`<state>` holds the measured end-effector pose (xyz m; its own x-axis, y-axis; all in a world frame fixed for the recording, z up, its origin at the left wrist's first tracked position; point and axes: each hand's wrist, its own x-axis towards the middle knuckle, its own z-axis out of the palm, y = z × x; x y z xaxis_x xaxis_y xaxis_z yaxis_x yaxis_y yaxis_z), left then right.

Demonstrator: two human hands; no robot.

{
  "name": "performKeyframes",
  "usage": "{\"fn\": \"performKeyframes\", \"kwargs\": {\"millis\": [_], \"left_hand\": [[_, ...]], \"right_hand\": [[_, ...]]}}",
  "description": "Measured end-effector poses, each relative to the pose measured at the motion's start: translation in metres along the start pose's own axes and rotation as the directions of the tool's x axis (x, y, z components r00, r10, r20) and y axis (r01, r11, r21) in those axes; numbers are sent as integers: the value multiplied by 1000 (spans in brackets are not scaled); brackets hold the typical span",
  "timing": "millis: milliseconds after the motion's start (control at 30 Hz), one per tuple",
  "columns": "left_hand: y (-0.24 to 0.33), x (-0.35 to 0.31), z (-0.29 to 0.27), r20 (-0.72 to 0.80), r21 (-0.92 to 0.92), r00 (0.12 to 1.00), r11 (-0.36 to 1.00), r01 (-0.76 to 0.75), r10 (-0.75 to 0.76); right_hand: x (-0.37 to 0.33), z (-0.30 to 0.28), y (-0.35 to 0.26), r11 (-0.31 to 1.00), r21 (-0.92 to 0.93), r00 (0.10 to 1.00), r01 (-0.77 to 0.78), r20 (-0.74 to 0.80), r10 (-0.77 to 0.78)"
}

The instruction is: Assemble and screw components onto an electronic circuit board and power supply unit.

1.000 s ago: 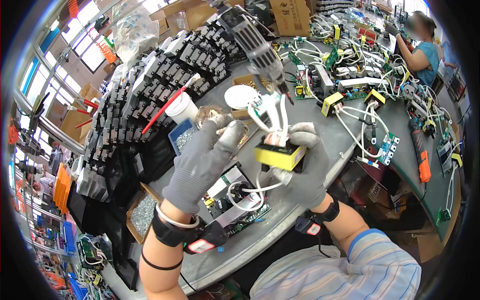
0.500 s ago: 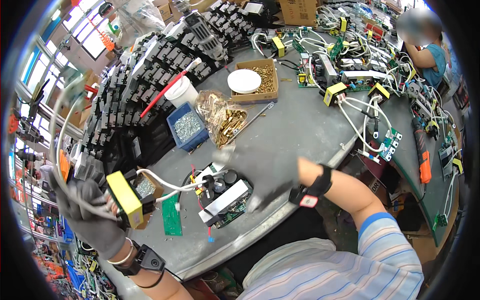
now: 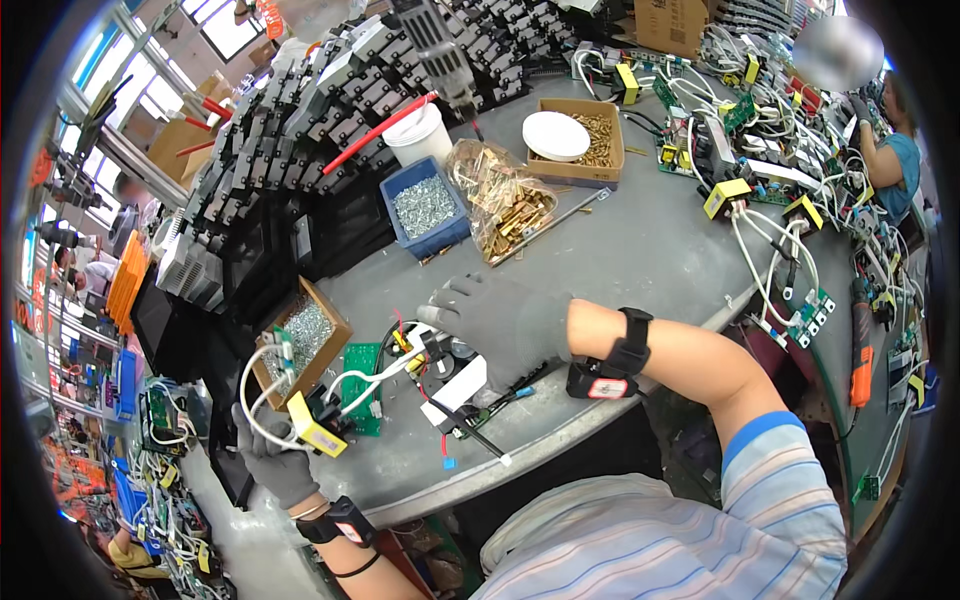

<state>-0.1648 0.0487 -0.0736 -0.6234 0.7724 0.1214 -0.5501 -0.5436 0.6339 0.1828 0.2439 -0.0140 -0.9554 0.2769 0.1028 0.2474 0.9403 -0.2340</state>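
My left hand [image 3: 278, 468], in a grey glove, is closed around the white cables of a yellow-wrapped transformer [image 3: 318, 426]. A small green board [image 3: 284, 356] stands up at the looped end of these cables. Other cables lead from the transformer to a circuit board assembly [image 3: 455, 392] with a pale metal strip and black round parts. Over the far right side of this assembly lies my gloved right hand [image 3: 505, 318], fingers stretched out to the left. Its thumb and whatever is under the palm are hidden. A flat green board [image 3: 362, 390] lies between the hands.
Beyond the left hand sits a cardboard box of screws [image 3: 312, 335]. Farther back are a blue bin of screws [image 3: 427, 212], a bag of brass parts [image 3: 505, 215], a carton [image 3: 575, 178] and a hanging power screwdriver [image 3: 438, 55]. Wired boards [image 3: 760, 150] crowd the right; a person works there.
My left hand has come lower and nearer with the transformer, and its cable loop has dropped. My right hand has shifted slightly left over the assembly. The view has turned somewhat.
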Motion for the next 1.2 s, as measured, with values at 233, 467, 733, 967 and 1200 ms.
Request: {"fn": "performKeyframes", "kwargs": {"millis": [233,467,733,967,1200], "left_hand": [[18,-19,95,237,949,691,-316,-13,683],[-119,-36,187,664,727,690,32,-686,-288],[-85,-28,154,515,778,762,-159,-608,-393],[-107,-28,183,670,557,614,-264,-787,-417],[-93,-22,146,707,401,581,-448,-799,-403]], "right_hand": [[-15,23,-5,983,-14,982,-183,-49,182],[-19,24,-5,967,48,968,-248,-11,249],[-26,21,-2,972,138,971,-192,-119,209],[-23,20,-8,994,-32,967,-103,-237,92],[-24,25,-3,989,-49,975,-141,-180,131]]}}
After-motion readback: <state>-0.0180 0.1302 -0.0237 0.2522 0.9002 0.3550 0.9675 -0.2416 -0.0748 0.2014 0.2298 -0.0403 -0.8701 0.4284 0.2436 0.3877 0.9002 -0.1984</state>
